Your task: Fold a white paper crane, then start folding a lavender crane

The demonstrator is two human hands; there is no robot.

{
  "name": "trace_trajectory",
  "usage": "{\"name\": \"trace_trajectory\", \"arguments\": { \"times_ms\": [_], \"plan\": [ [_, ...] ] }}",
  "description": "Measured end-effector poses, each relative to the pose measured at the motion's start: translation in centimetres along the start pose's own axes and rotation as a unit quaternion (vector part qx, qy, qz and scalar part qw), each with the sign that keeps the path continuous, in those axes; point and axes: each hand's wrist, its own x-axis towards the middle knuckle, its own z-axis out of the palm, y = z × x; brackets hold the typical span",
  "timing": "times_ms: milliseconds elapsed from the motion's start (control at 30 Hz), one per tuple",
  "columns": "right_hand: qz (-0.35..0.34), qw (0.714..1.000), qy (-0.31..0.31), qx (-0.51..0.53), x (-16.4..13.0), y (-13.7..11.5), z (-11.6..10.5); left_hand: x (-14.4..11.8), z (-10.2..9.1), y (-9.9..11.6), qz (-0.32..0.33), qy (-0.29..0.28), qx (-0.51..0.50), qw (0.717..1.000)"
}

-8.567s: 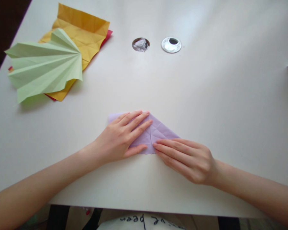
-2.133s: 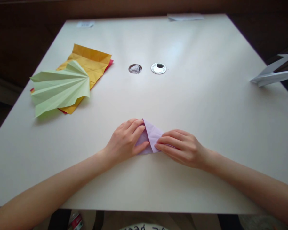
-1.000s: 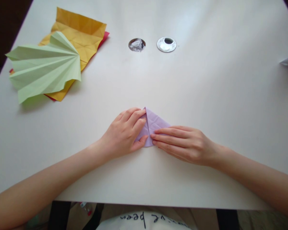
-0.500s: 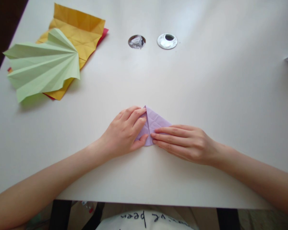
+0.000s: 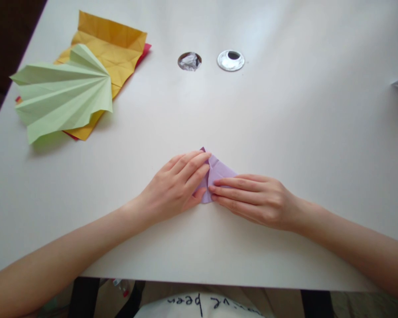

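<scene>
pressing flat with both hands: left hand (image 5: 174, 187) spread over the left half of the folded lilac paper (image 5: 219, 170), fingers straight and laid down, right hand (image 5: 252, 198) flat on the right half, fingertips meeting near the middle crease, likely pinning the fold so it sets sharp. sitting near the front edge of the white table (image 5: 285, 123), well apart from the pleated green fan (image 5: 63, 95) lying on the orange sheet (image 5: 109, 42) at far left. two round holes, one stuffed with crumpled paper (image 5: 189, 61), one with a metal ring (image 5: 231, 60). dark room beyond.
</scene>
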Motion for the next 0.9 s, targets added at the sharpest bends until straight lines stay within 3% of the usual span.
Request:
{"name": "trace_trajectory", "arguments": {
  "times_ms": [167,433,900],
  "plan": [
    [0.000,1.000,0.002,-0.001,0.03,0.00,0.06,-0.02,0.14,0.10,0.012,0.020,-0.012,1.000],
    [0.002,1.000,0.003,0.003,-0.01,0.00,0.13,0.07,0.00,-0.06,0.008,-0.066,0.009,0.998],
    [0.003,1.000,0.002,-0.006,-0.05,-0.16,0.07,0.31,-0.37,-0.36,-0.044,-0.075,-0.021,0.996]
  ]
}}
